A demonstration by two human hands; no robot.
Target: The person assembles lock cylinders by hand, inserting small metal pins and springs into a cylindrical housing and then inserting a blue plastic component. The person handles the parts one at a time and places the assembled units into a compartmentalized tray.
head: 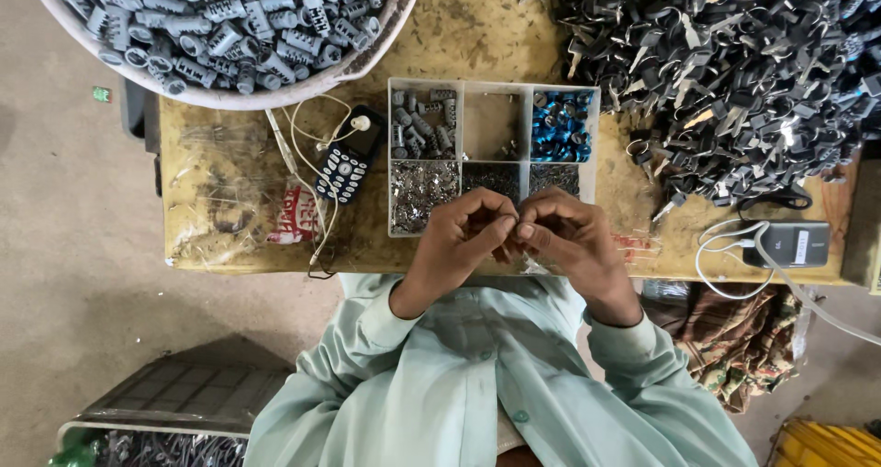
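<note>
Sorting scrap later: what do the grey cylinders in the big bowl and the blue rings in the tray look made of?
Grey cylinders: probably cast metal, with a dull, matte grey sheen. Blue rings: likely coated or anodised metal, since they look glossy with bright glints, though plastic is possible.

1. Basin (381, 59) of grey cylinders, top left.
2. Phone (349, 166) with white earphones (360, 123) beside it.
3. Heap of black keys (734, 72), top right.
4. Power bank (787, 243), right edge.
5. Plastic bag (229, 201), left.

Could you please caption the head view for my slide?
Both hands, left hand and right hand, meet fingertip to fingertip beside a compartment tray of small metal parts.
</note>
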